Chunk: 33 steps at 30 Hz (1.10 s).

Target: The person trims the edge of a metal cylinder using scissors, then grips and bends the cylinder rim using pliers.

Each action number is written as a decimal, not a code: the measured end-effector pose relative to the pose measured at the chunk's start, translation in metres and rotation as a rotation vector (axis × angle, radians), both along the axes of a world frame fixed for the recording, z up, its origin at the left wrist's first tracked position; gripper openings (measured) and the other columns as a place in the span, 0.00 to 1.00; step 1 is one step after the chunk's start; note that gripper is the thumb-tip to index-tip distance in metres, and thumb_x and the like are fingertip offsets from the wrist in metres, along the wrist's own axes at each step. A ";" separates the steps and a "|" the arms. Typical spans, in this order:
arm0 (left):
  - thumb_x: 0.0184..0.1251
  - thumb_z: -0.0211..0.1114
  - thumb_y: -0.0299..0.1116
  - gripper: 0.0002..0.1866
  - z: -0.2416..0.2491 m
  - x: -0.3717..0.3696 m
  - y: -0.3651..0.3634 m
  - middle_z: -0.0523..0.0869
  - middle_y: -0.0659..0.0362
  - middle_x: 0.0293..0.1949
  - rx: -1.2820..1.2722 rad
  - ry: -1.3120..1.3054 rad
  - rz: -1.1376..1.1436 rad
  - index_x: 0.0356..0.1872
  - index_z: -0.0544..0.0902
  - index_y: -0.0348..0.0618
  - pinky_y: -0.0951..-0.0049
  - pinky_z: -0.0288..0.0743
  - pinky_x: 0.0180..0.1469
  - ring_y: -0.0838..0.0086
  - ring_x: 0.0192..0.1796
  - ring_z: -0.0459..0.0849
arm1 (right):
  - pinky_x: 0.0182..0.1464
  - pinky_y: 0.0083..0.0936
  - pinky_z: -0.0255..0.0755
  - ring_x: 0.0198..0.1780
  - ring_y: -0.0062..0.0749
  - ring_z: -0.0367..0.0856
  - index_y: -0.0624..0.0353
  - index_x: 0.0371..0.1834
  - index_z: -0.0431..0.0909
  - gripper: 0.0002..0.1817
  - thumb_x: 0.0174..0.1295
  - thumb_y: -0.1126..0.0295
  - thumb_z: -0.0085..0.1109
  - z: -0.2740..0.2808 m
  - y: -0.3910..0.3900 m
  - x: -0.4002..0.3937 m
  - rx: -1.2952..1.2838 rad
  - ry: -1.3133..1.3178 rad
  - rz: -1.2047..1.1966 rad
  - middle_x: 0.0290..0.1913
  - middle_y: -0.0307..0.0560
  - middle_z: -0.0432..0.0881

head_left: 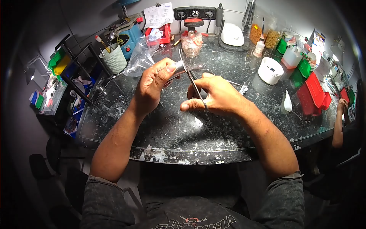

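Observation:
My left hand (152, 82) is closed around a shiny grey, rolled-looking piece (178, 68), pinched under the thumb; its far side is hidden by the fingers. My right hand (219, 93) holds a pair of metal scissors (196, 87), with fingers and thumb at the handles. The blades point up and away from me, right at the free edge of the grey piece. Both hands are raised over the middle of the dark, speckled worktop (167, 129).
A clear plastic bag (140, 61) and a white textured cup (113, 59) with tools stand at the left. Behind are a pink-filled jar (191, 44) and a white device (231, 35). To the right are a white pot (270, 71), a small white bottle (288, 101) and red bins (314, 91). Another person's arm (338, 124) shows far right.

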State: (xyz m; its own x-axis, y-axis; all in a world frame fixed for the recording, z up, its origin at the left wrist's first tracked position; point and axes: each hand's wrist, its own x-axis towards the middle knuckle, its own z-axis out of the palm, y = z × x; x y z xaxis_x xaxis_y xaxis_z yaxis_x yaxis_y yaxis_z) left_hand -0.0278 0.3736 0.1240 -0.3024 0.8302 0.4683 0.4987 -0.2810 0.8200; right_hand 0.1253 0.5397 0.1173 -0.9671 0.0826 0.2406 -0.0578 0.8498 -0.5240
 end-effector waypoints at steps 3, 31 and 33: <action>0.77 0.50 0.49 0.20 -0.001 0.000 0.000 0.77 0.63 0.33 0.016 -0.043 0.008 0.41 0.78 0.40 0.79 0.64 0.42 0.82 0.35 0.71 | 0.47 0.39 0.75 0.43 0.45 0.80 0.57 0.36 0.86 0.41 0.43 0.25 0.66 0.001 -0.001 -0.001 -0.022 0.025 0.019 0.32 0.52 0.77; 0.80 0.39 0.44 0.24 -0.001 0.001 0.004 0.76 0.61 0.29 0.067 -0.419 -0.111 0.47 0.78 0.34 0.75 0.65 0.38 0.80 0.31 0.69 | 0.40 0.36 0.75 0.32 0.40 0.80 0.62 0.26 0.79 0.39 0.44 0.29 0.70 -0.004 -0.001 -0.005 -0.144 0.204 0.010 0.26 0.49 0.80; 0.80 0.39 0.44 0.24 0.004 0.013 0.009 0.73 0.63 0.28 0.112 -0.530 -0.126 0.48 0.77 0.34 0.75 0.64 0.37 0.79 0.32 0.68 | 0.49 0.37 0.75 0.43 0.44 0.81 0.61 0.35 0.81 0.40 0.44 0.28 0.70 -0.007 0.001 -0.006 -0.129 0.178 -0.024 0.35 0.52 0.82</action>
